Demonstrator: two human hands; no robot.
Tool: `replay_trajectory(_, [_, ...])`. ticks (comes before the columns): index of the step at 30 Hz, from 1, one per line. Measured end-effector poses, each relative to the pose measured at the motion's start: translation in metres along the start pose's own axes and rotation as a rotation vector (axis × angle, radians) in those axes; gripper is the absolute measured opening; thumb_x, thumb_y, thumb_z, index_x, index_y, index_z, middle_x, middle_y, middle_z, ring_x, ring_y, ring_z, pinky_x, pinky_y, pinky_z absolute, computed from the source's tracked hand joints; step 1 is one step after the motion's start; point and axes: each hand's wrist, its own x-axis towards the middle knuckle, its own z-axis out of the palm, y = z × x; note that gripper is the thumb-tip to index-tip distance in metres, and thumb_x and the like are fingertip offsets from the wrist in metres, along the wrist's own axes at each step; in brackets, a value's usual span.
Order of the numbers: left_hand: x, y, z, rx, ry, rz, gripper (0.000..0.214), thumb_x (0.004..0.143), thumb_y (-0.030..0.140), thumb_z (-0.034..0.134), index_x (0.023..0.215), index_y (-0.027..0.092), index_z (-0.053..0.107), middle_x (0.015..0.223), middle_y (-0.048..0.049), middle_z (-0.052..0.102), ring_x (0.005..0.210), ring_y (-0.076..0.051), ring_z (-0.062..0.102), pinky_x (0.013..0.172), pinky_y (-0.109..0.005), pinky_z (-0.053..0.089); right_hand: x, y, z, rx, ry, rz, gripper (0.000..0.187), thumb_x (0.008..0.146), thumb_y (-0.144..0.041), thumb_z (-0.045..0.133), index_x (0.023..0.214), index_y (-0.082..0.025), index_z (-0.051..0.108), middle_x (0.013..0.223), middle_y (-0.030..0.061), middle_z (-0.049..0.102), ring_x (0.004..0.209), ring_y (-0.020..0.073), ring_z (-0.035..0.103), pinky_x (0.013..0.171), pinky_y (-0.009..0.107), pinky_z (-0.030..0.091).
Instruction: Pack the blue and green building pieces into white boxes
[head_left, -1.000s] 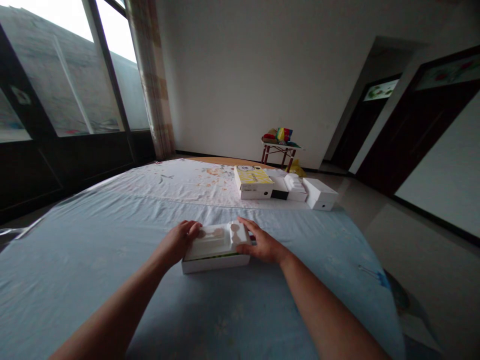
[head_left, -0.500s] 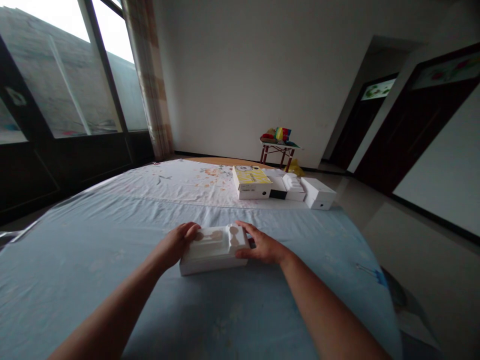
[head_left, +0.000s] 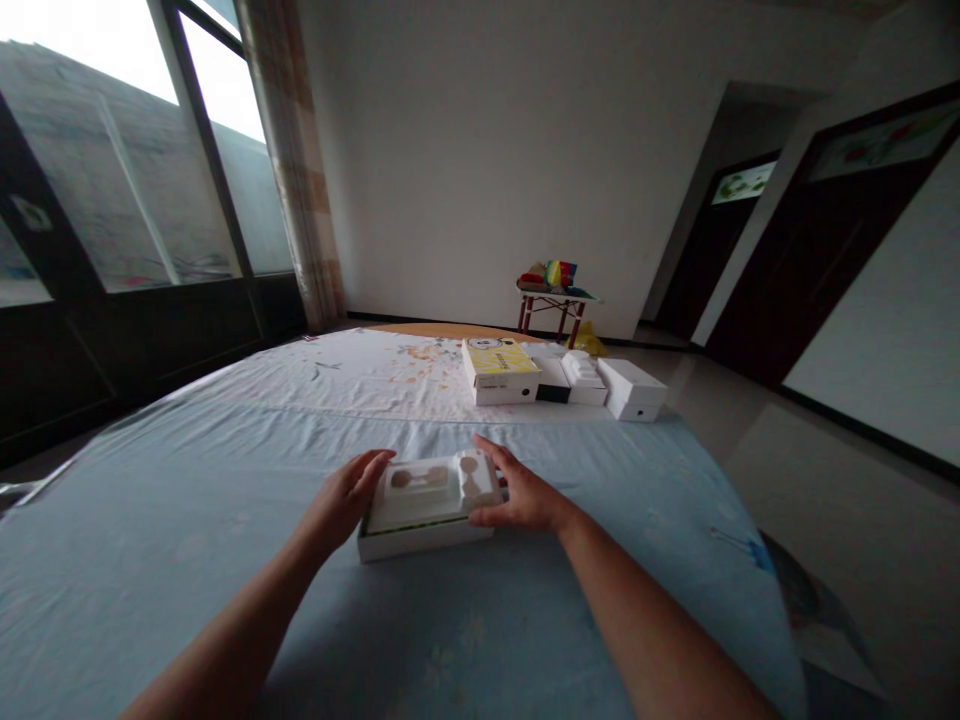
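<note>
A white molded tray [head_left: 418,500] with shaped hollows sits at the top of a shallow white box [head_left: 427,541] on the table in front of me. A dark green strip shows between the tray's near edge and the box wall. My left hand [head_left: 352,492] grips the tray at its left end, thumb and fingers close together near the far corner. At the right end, my right hand [head_left: 521,492] holds the tray's raised part between thumb and fingers. What lies under the tray is hidden.
Farther back on the cloth-covered table [head_left: 225,520] stand a yellow-and-white box [head_left: 501,375], a dark-fronted box [head_left: 553,385], a box with a white molded piece [head_left: 585,372] on it, and a white box [head_left: 634,388]. A small side table [head_left: 555,293] stands by the wall.
The tray's near edge has come away slightly from the box, and a dark green strip now shows there. My left thumb has drawn back toward the tray's left edge.
</note>
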Motion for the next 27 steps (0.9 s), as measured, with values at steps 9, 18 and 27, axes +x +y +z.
replay_trajectory(9, [0.0012,0.0024,0.001,-0.025,-0.073,-0.026,0.053,0.076,0.061,0.035,0.087,0.017,0.063,0.084,-0.0044,0.067,0.083,-0.022,0.059,0.076,-0.03,0.042,0.0002,0.0024,0.0014,0.038,0.0,0.051,0.106,0.049,-0.044,0.08,0.138,-0.03,0.022,0.142,0.0095,0.024,0.126,0.0267,0.032,0.095,0.039,0.04])
replay_trajectory(18, [0.0023,0.0023,0.0011,-0.074,-0.091,-0.056,0.053,0.076,0.06,0.036,0.086,0.015,0.062,0.07,-0.0027,0.063,0.065,-0.018,0.055,0.061,-0.027,0.04,0.0012,0.0009,0.0031,-0.041,0.003,0.028,0.098,0.05,-0.047,0.079,0.134,-0.028,0.032,0.138,0.0089,0.032,0.123,0.0267,0.037,0.096,0.04,0.04])
replay_trajectory(27, [0.0011,0.0061,0.0029,-0.181,-0.115,-0.069,0.048,0.076,0.059,0.04,0.078,0.015,0.061,0.062,-0.0004,0.059,0.056,-0.014,0.05,0.053,-0.023,0.036,0.0011,-0.001,0.0035,-0.089,-0.008,-0.006,0.096,0.05,-0.049,0.078,0.133,-0.027,0.034,0.133,0.009,0.038,0.12,0.0254,0.041,0.099,0.041,0.036])
